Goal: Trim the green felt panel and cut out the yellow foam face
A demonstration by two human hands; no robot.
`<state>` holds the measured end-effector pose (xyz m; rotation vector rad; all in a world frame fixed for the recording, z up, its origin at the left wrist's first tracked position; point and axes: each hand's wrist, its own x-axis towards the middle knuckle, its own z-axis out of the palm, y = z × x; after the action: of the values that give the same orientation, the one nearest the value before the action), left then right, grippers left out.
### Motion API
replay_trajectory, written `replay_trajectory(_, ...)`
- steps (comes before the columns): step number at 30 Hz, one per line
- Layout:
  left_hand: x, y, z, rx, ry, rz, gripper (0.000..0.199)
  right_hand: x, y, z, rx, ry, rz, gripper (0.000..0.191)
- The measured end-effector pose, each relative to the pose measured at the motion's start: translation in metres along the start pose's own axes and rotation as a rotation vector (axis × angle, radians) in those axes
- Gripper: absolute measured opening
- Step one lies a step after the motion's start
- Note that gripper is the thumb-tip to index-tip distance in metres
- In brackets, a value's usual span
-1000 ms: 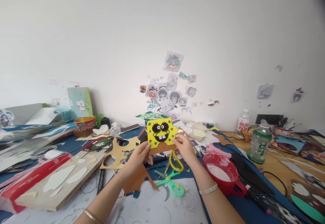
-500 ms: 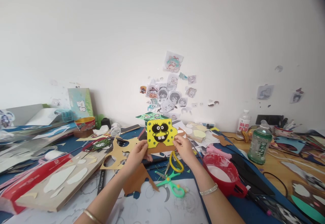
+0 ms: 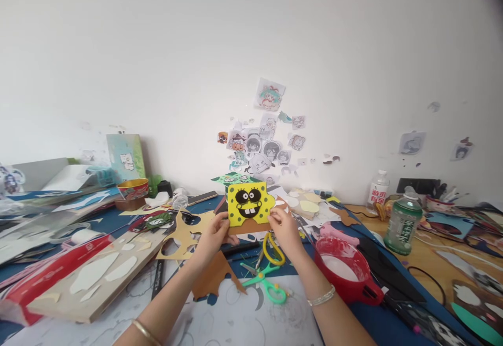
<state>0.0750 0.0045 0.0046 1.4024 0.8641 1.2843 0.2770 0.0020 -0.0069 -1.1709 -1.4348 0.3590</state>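
Note:
A yellow cartoon-face cutout with green spots, black-lashed eyes and a toothy grin is held upright above the table. My left hand pinches its lower left corner, and my right hand grips its lower right edge. Brown material shows along the cutout's bottom. Below my hands lie scissors with green and yellow handles, beside a brown scrap and a white sheet with pencil drawings.
A red bowl stands right of my right forearm, with a green bottle beyond it. At left are a board with white cutouts and a red-gold bowl. Drawings hang on the wall.
The view has shifted very slightly. Both hands keep hold of the yellow cutout in nearly the same place.

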Motion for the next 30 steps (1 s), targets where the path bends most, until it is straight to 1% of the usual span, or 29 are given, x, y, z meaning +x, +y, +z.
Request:
replay_trajectory(5, 0.001, -0.004, -0.001, -0.014, 0.008, 0.013, 0.041, -0.002, -0.009, -0.002, -0.047, 0.026, 0.011, 0.013)
replay_trajectory(10, 0.003, -0.007, -0.002, -0.020, 0.010, 0.019, 0.041, -0.002, -0.012, 0.000, 0.028, 0.038, 0.094, 0.012)
replay_trajectory(17, 0.003, -0.006, -0.003, -0.018, 0.000, 0.043, 0.039, 0.001, -0.010, -0.001, 0.151, -0.039, 0.257, 0.012)
replay_trajectory(21, 0.001, -0.002, -0.002, -0.004, 0.002, 0.064, 0.039, 0.001, -0.012, -0.004, 0.215, -0.095, 0.312, 0.009)
replay_trajectory(25, 0.001, -0.002, -0.001, 0.007, 0.027, 0.077, 0.042, 0.000, -0.017, -0.007, 0.248, -0.124, 0.321, 0.010)
replay_trajectory(30, 0.001, -0.001, -0.001, 0.009, 0.038, 0.076, 0.046, 0.000, -0.021, -0.009, 0.196, -0.079, 0.269, 0.014)
